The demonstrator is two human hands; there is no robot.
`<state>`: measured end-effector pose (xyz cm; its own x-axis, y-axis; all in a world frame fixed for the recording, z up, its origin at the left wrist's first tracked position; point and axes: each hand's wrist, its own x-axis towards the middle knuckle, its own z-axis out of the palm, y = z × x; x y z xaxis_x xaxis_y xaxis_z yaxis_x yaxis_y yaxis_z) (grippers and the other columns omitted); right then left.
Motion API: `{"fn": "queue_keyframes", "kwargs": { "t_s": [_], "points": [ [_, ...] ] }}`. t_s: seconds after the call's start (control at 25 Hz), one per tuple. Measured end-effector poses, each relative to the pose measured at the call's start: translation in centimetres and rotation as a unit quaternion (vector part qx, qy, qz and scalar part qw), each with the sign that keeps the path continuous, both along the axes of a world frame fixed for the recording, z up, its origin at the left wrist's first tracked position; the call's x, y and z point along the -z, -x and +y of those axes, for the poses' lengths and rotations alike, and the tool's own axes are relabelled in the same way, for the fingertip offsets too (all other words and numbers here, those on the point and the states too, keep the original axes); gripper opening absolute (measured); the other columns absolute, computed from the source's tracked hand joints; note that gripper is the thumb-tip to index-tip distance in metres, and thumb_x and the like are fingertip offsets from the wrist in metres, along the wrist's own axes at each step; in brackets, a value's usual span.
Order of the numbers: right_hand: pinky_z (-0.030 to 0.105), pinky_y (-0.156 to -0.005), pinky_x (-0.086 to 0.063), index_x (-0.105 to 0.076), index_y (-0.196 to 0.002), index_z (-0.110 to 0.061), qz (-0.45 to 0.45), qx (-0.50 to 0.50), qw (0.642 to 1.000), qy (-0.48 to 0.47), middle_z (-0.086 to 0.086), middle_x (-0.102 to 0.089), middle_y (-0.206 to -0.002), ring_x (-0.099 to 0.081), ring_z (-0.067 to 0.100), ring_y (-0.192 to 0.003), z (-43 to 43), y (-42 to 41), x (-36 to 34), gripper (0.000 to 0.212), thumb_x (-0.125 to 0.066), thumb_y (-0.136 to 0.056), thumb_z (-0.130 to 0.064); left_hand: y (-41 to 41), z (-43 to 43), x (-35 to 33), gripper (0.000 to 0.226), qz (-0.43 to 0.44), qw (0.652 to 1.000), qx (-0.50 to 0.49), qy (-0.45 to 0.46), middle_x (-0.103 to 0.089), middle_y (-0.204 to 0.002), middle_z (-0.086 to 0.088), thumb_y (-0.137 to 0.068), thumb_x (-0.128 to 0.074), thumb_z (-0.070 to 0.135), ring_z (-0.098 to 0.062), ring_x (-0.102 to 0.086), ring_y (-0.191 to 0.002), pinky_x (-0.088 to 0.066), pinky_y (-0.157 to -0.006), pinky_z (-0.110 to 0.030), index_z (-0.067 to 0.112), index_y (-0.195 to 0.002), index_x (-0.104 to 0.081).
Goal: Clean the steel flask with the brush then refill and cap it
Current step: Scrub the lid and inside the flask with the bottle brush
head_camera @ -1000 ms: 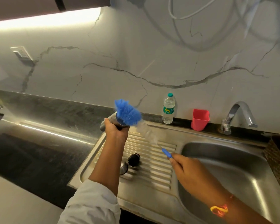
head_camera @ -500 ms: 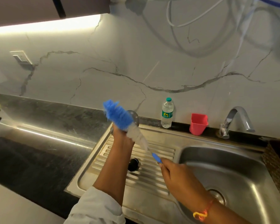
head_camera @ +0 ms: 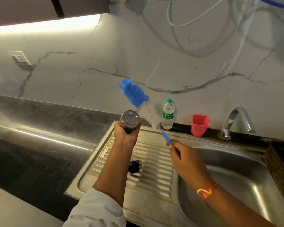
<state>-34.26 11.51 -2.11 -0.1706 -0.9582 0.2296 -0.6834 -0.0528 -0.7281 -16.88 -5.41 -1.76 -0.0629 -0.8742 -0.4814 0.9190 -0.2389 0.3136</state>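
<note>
The left hand (head_camera: 126, 135) grips the steel flask (head_camera: 129, 122) above the draining board (head_camera: 154, 154), flat end towards the camera (its mouth is hidden), probably so drips land on steel, not the desk. The right hand (head_camera: 185, 158) pinches the brush (head_camera: 134, 95) by its thin blue handle, bristles raised just beside the flask. The cap (head_camera: 134, 166) lies on the board, handy for capping.

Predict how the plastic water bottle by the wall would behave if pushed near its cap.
The plastic water bottle stands tall and narrow, so it would probably tip rather than slide. Its thin clear walls likely dent under a squeeze.
</note>
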Motion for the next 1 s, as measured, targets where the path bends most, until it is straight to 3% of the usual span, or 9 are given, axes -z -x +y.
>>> {"fn": "queue_keyframes", "kwargs": {
  "t_s": [0.16,0.36,0.44,0.6,0.72,0.8,0.88,0.96,1.0],
  "points": [
    [0.008,-0.058,-0.040,-0.068,-0.126,-0.018,0.032,-0.035,0.999,0.021,-0.013,-0.057,-0.079,-0.055,0.002,-0.064,1.0,-0.5,1.0,0.030,-0.059,-0.097,-0.020,0.0,0.1,0.0,0.054,0.049,0.999,-0.001,0.006,-0.066,-0.124,-0.027,-0.106,-0.041,0.052,-0.041,-0.069,-0.109,-0.061,-0.085,-0.056,0.005,-0.130,-0.052],
    [0.035,-0.061,-0.045,-0.067,-0.123,-0.012,0.131,-0.026,0.991,0.028,0.003,-0.063,-0.080,-0.060,0.022,-0.071,-1.7,-1.2,0.8,0.027,-0.051,-0.101,-0.019,2.4,1.5,0.9,0.045,0.022,0.999,0.027,-0.010,-0.070,-0.119,-0.023,-0.107,-0.042,0.038,-0.038,-0.070,-0.104,-0.062,-0.078,-0.052,0.005,-0.130,-0.061],
    [0.033,-0.061,-0.040,-0.066,-0.122,-0.012,0.167,0.004,0.985,0.039,0.006,-0.065,-0.085,-0.061,0.025,-0.075,-3.7,-1.3,0.2,0.027,-0.049,-0.101,-0.019,3.9,2.4,1.2,0.042,0.000,0.998,0.047,-0.030,-0.071,-0.113,-0.022,-0.107,-0.041,0.031,-0.037,-0.068,-0.099,-0.060,-0.080,-0.050,0.002,-0.127,-0.064],
    [0.026,-0.061,-0.035,-0.056,-0.135,-0.015,0.165,-0.021,0.986,0.014,0.000,-0.060,-0.090,-0.060,0.018,-0.076,-1.7,-1.0,1.7,0.034,-0.044,-0.104,-0.018,2.9,1.5,1.2,0.033,0.041,0.997,0.068,0.006,-0.070,-0.077,-0.018,-0.102,-0.042,0.018,-0.033,-0.069,-0.069,-0.062,-0.069,-0.047,0.003,-0.089,-0.068],
    [0.027,-0.058,-0.041,-0.055,-0.138,-0.018,0.138,-0.058,0.988,-0.035,-0.007,-0.055,-0.087,-0.056,0.011,-0.071,1.7,-0.8,3.3,0.036,-0.043,-0.104,-0.020,1.6,1.6,0.5,0.008,0.012,0.997,0.061,0.046,-0.059,-0.067,-0.007,-0.076,-0.058,0.015,-0.021,-0.063,-0.060,-0.061,-0.076,-0.038,0.009,-0.079,-0.062],
    [0.030,-0.062,-0.044,-0.055,-0.138,-0.016,0.143,-0.053,0.988,-0.006,-0.005,-0.055,-0.089,-0.058,0.015,-0.074,0.3,-0.6,3.2,0.036,-0.043,-0.104,-0.018,1.9,2.2,0.4,0.015,0.048,0.994,0.081,0.064,-0.053,-0.057,-0.003,-0.084,-0.054,0.015,-0.017,-0.057,-0.047,-0.058,-0.053,-0.032,0.011,-0.069,-0.058],
    [0.031,-0.063,-0.045,-0.050,-0.142,-0.016,0.153,-0.034,0.988,0.003,-0.004,-0.054,-0.090,-0.058,0.016,-0.076,-1.2,-0.8,2.4,0.038,-0.041,-0.105,-0.018,2.6,2.4,0.2,0.023,0.073,0.991,0.096,0.060,-0.055,-0.058,-0.003,-0.092,-0.048,0.009,-0.018,-0.058,-0.048,-0.053,-0.048,-0.029,0.012,-0.072,-0.058],
    [0.029,-0.062,-0.046,-0.049,-0.143,-0.017,0.154,-0.035,0.987,-0.006,-0.006,-0.052,-0.090,-0.057,0.015,-0.075,-1.1,-0.7,2.4,0.039,-0.041,-0.105,-0.019,2.4,2.0,-0.5,0.012,0.029,0.995,0.079,0.056,-0.063,-0.069,-0.006,-0.084,-0.053,0.005,-0.021,-0.065,-0.059,-0.057,-0.057,-0.033,0.010,-0.085,-0.063],
    [0.027,-0.061,-0.045,-0.051,-0.141,-0.017,0.143,-0.037,0.989,-0.016,-0.007,-0.052,-0.089,-0.057,0.013,-0.074,-0.3,-0.3,2.7,0.038,-0.042,-0.105,-0.019,1.8,1.6,-0.8,0.018,0.001,0.997,0.058,0.044,-0.068,-0.076,-0.011,-0.080,-0.055,0.006,-0.024,-0.069,-0.067,-0.061,-0.061,-0.037,0.008,-0.095,-0.066]
  ]
}}
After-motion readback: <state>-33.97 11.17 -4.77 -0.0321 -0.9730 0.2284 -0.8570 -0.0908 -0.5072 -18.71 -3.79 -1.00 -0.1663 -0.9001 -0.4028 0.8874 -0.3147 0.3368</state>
